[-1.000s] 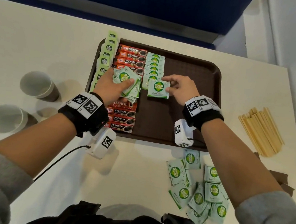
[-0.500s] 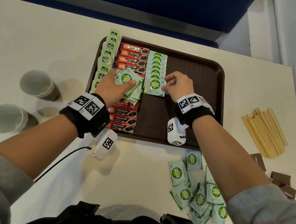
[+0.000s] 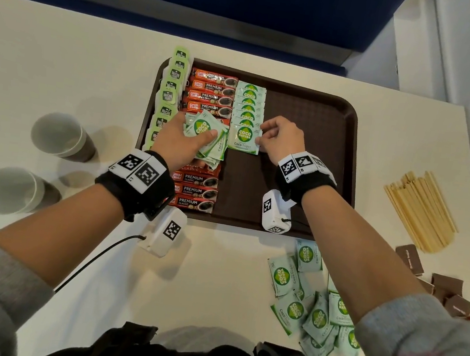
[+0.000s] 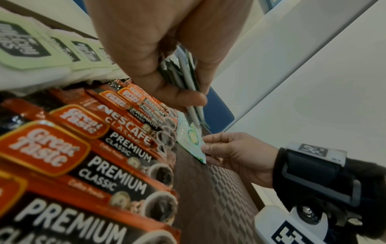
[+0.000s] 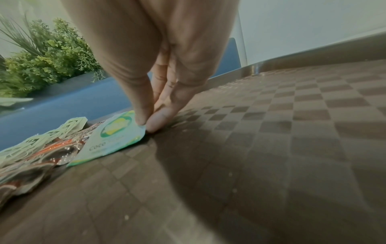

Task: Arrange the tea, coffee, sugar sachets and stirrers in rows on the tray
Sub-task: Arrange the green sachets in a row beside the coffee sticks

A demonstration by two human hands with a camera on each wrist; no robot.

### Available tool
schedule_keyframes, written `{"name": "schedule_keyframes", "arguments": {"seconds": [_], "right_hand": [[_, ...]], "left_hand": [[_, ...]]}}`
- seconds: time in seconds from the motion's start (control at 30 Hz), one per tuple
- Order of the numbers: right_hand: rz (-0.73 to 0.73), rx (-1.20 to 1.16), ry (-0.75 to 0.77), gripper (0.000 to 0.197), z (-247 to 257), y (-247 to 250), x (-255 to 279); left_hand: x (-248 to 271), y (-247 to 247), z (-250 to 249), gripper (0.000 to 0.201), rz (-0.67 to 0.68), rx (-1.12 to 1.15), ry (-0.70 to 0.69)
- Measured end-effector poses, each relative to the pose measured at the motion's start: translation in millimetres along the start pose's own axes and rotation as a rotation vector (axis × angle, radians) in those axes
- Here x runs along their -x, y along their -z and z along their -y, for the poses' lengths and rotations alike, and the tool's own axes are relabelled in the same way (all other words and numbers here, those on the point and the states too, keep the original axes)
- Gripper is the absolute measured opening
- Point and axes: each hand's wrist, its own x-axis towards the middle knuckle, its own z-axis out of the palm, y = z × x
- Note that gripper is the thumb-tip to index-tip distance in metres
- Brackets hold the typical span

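On the tray [image 3: 312,104], your right hand [image 3: 280,140] pinches a sugar sachet [image 3: 244,138] at the sugar row's near end; left hand [image 3: 177,143] grips spare sachets [image 3: 205,133]. Next: release, take another

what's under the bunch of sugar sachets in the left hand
Under the sugar bunch held by the left hand runs the coffee sachet row. One Nescafe Classic sachet peeks out; the rest beneath is covered.
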Motion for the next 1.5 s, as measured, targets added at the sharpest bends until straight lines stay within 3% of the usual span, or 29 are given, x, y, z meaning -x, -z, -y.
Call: {"name": "schedule_keyframes", "arguments": {"seconds": [0.43, 0.6, 0.8, 0.9, 1.0, 1.17, 1.3, 1.5], "right_hand": [[-0.024, 0.008, 0.016, 0.018, 0, 1, 1], [-0.091, 0.039, 0.142, 0.016, 11, 8, 10], [0.183, -0.033, 0.262, 0.028, 37, 7, 24], [0.270, -0.049, 0.270, 0.031, 42, 8, 26], [0.290, -0.097, 0.254, 0.027, 44, 10, 28], [0.282, -0.175, 0.210, 0.022, 46, 15, 31], [0.274, -0.218, 0.193, 0.021, 45, 14, 31], [0.147, -0.229, 0.181, 0.020, 31, 20, 27]], "left_hand": [[-1, -4, 4, 0.038, 0.019, 0.003, -0.014], [-1, -5, 5, 0.047, 0.034, -0.019, -0.031], [7, -4, 0, 0.065, 0.066, -0.051, -0.085], [11, -6, 0, 0.047, 0.086, -0.045, -0.108], [13, -5, 0, 0.052, 0.109, -0.014, -0.107], [15, -2, 1, 0.064, 0.149, -0.025, -0.088], [15, -2, 0, 0.059, 0.136, -0.020, -0.082], [10, 4, 5, 0.047, 0.040, -0.055, -0.095]]}}
